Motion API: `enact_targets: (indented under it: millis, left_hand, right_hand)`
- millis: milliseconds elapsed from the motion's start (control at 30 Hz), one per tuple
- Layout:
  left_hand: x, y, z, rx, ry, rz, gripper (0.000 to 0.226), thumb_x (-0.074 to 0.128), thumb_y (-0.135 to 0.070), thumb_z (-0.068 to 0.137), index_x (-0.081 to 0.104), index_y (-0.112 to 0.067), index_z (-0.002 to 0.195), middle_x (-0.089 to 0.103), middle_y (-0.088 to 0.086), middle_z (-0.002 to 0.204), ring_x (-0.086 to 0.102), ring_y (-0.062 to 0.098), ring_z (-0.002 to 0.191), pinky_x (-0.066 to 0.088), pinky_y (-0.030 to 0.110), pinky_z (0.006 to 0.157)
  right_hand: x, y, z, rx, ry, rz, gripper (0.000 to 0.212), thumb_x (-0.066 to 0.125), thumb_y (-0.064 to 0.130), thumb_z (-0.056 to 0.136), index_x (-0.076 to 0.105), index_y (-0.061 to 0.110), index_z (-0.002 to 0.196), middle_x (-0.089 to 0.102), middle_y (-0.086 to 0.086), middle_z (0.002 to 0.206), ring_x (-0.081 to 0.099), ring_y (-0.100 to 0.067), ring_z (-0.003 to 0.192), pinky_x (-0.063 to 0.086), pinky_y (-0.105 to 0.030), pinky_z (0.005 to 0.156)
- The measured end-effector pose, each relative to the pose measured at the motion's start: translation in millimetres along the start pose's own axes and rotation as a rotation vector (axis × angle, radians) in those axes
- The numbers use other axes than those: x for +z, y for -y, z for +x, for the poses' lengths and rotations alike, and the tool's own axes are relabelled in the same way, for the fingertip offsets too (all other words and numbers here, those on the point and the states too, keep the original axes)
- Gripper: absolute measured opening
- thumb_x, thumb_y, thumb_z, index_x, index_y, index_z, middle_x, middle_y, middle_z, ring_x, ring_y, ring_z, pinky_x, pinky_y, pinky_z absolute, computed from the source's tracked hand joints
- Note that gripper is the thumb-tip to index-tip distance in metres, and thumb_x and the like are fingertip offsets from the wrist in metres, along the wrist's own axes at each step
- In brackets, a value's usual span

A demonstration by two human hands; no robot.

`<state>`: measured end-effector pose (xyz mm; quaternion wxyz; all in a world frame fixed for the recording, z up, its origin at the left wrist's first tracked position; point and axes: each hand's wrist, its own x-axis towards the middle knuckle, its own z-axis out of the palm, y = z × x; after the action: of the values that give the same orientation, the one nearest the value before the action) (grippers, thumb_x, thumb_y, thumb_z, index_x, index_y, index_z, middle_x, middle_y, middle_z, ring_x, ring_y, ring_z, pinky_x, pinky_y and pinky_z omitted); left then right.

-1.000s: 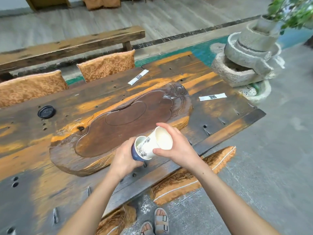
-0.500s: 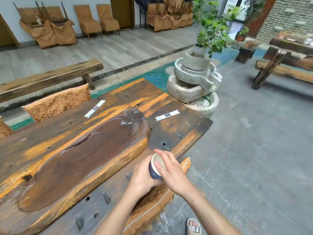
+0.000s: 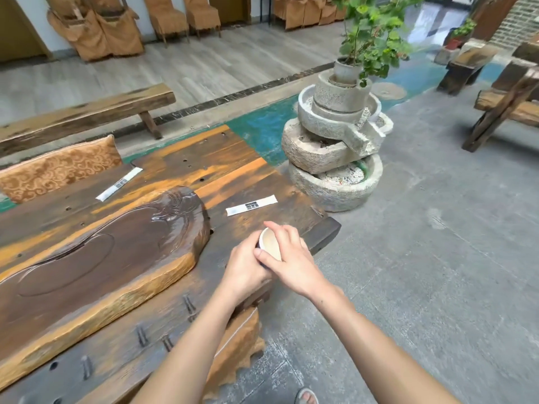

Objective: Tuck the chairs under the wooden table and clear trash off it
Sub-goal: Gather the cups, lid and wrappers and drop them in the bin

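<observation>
Both hands hold a paper cup over the near right corner of the wooden table. My left hand wraps its dark blue outside. My right hand grips the white rim from above, and another cup nested inside cannot be told. Two white paper wrappers lie on the table: one just beyond the hands, one near the far edge. A cushioned chair is pushed under the near edge below my arms. Another chair's padded back stands at the far side.
A carved dark tea tray covers the table's middle. Stacked stone millstones with a potted plant stand just past the table's right end. A long wooden bench lies beyond the table, more benches at right. Grey floor opens to the right.
The view has swung right along the table. The stacked cups went from tilted and apart to pressed together under my right hand, and both hands moved toward the table's right corner.
</observation>
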<state>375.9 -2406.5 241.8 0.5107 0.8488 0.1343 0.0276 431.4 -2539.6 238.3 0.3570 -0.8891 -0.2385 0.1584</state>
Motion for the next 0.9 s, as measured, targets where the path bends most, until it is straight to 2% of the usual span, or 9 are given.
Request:
enact_targets:
  millis: [133, 200, 267, 333, 400, 500, 633, 700, 900]
  left_hand:
    - [31.3, -23.9, 37.7, -0.071, -0.049, -0.054, 0.070, 0.078, -0.022, 0.050, 0.063, -0.032, 0.118, 0.070, -0.015, 0.091, 0.062, 0.000, 0.078, 0.058, 0.032, 0.067]
    - [40.3, -27.9, 51.3, -0.088, -0.059, -0.082, 0.073, 0.082, -0.017, 0.049, 0.062, -0.033, 0.118, 0.070, -0.013, 0.093, 0.064, 0.008, 0.080, 0.059, 0.036, 0.065]
    - [48.9, -26.8, 68.1, -0.101, -0.087, -0.090, 0.076, 0.086, -0.017, 0.048, 0.061, -0.036, 0.117, 0.070, -0.013, 0.097, 0.066, 0.009, 0.085, 0.059, 0.032, 0.064]
    - [52.3, -22.8, 83.4, -0.129, -0.100, -0.112, 0.080, 0.087, -0.019, 0.046, 0.060, -0.041, 0.118, 0.069, -0.016, 0.102, 0.065, 0.006, 0.092, 0.057, 0.022, 0.065]
    - [53.4, -13.8, 101.5, -0.161, -0.107, -0.130, 0.084, 0.089, -0.022, 0.045, 0.059, -0.039, 0.121, 0.068, -0.016, 0.108, 0.063, 0.006, 0.100, 0.055, 0.021, 0.075]
    - [51.0, 4.0, 133.6, -0.237, -0.218, -0.236, 0.081, 0.095, -0.015, 0.049, 0.059, -0.033, 0.120, 0.068, -0.014, 0.115, 0.063, 0.009, 0.110, 0.052, 0.025, 0.087]
    - [32.4, 33.3, 180.0, -0.358, -0.492, -0.355, 0.086, 0.096, -0.008, 0.054, 0.056, -0.024, 0.128, 0.065, -0.005, 0.123, 0.059, 0.014, 0.115, 0.050, 0.027, 0.090]
    - [22.4, 44.9, 195.3, -0.406, -0.599, -0.387, 0.089, 0.096, -0.009, 0.054, 0.055, -0.022, 0.132, 0.065, -0.005, 0.125, 0.059, 0.015, 0.115, 0.051, 0.034, 0.094]
    - [7.8, 52.6, 208.5, -0.529, -0.886, -0.486, 0.084, 0.095, -0.005, 0.052, 0.058, -0.029, 0.124, 0.068, -0.012, 0.115, 0.063, 0.008, 0.107, 0.053, 0.030, 0.084]
  right_hand:
    - [-45.5, -24.7, 31.3, -0.040, 0.048, -0.003, 0.066, 0.055, 0.062, 0.093, 0.029, 0.047, 0.152, 0.033, 0.003, 0.148, 0.040, -0.029, 0.132, 0.031, -0.042, 0.115]
    - [-59.6, -31.6, 43.0, -0.045, 0.056, 0.055, 0.062, 0.058, 0.057, 0.094, 0.035, 0.045, 0.151, 0.035, 0.004, 0.149, 0.040, -0.025, 0.135, 0.030, -0.042, 0.117]
    - [-72.0, -40.3, 59.8, -0.067, 0.089, 0.172, 0.055, 0.059, 0.044, 0.099, 0.042, 0.037, 0.151, 0.040, 0.003, 0.150, 0.041, -0.019, 0.139, 0.029, -0.039, 0.119]
    - [-80.0, -49.0, 76.5, -0.081, 0.123, 0.260, 0.048, 0.057, 0.033, 0.103, 0.047, 0.028, 0.150, 0.044, 0.001, 0.149, 0.043, -0.013, 0.139, 0.028, -0.029, 0.118]
    - [-85.7, -57.8, 97.6, -0.061, 0.151, 0.303, 0.044, 0.053, 0.028, 0.105, 0.049, 0.021, 0.148, 0.049, -0.001, 0.147, 0.044, -0.011, 0.138, 0.029, -0.025, 0.116]
    - [-89.1, -77.3, 139.9, 0.002, 0.201, 0.353, 0.042, 0.050, 0.029, 0.107, 0.049, 0.018, 0.147, 0.054, -0.001, 0.146, 0.050, -0.015, 0.134, 0.037, -0.040, 0.115]
    - [-83.3, -115.3, 213.2, 0.037, 0.251, 0.197, 0.044, 0.057, 0.027, 0.103, 0.050, 0.018, 0.145, 0.060, 0.000, 0.136, 0.057, -0.010, 0.110, 0.037, -0.019, 0.091]
    - [-74.0, -135.3, 248.7, 0.037, 0.305, 0.074, 0.044, 0.059, 0.023, 0.101, 0.052, 0.015, 0.143, 0.062, -0.001, 0.134, 0.058, -0.014, 0.109, 0.034, -0.019, 0.085]
    - [-43.0, -167.2, 333.9, -0.094, 0.609, -0.334, 0.049, 0.058, 0.023, 0.099, 0.049, 0.007, 0.145, 0.056, -0.011, 0.144, 0.053, -0.025, 0.132, 0.037, -0.028, 0.107]
